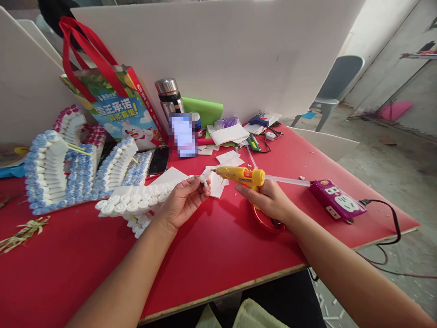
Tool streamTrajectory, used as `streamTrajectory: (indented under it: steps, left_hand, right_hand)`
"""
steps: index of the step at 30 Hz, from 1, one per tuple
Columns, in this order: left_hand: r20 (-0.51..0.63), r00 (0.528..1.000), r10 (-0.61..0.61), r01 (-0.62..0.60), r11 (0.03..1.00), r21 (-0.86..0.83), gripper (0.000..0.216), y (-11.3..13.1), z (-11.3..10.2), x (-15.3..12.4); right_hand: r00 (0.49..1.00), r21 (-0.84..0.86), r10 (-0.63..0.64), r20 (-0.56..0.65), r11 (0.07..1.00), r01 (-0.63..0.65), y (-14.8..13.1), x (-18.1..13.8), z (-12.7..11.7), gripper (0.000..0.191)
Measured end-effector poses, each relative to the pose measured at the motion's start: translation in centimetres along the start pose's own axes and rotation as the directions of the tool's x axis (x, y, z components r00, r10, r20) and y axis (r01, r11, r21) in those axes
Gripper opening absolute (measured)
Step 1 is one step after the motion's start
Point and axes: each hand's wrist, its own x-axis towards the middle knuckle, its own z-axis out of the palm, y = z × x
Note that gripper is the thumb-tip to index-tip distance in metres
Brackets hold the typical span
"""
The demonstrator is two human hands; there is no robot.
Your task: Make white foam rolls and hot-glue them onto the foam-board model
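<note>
My right hand is wrapped round the grip of a yellow hot glue gun, whose nozzle points left at a small white roll. A clear glue stick juts from the gun's back. My left hand pinches that small white roll between fingers and thumb. Just left of it lies a white piece made of several rolled white tubes on the red table.
A larger blue-and-white rolled-tube model stands at the left, with a red-handled shopping bag, steel flask and phone behind. A purple power strip lies right. White boards wall the back; paper scraps lie mid-table.
</note>
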Motion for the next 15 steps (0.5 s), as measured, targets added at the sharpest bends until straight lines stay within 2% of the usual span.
streamTrajectory:
  steps: [4, 8, 11, 15]
  left_hand:
    - [-0.015, 0.998, 0.062, -0.061, 0.994, 0.091, 0.013, -0.18, -0.17, 0.08]
    - [-0.079, 0.973, 0.215, -0.193, 0.955, 0.227, 0.022, -0.45, 0.17, 0.01]
    - [-0.099, 0.949, 0.298, -0.257, 0.918, 0.302, 0.025, -0.64, 0.48, -0.17]
    - [-0.065, 0.942, 0.33, -0.285, 0.885, 0.368, 0.024, -0.83, 0.52, -0.21]
  right_hand:
    - [0.998, 0.102, 0.02, -0.056, 0.995, -0.014, 0.03, -0.04, -0.07, 0.039]
    - [0.999, 0.196, 0.017, -0.031, 0.981, -0.01, -0.05, -0.18, -0.1, 0.037]
    - [1.0, 0.126, 0.004, 0.011, 0.992, -0.005, -0.12, -0.34, 0.0, 0.04]
    - [0.997, 0.004, 0.056, 0.047, 0.998, -0.056, -0.14, -0.43, 0.21, 0.046]
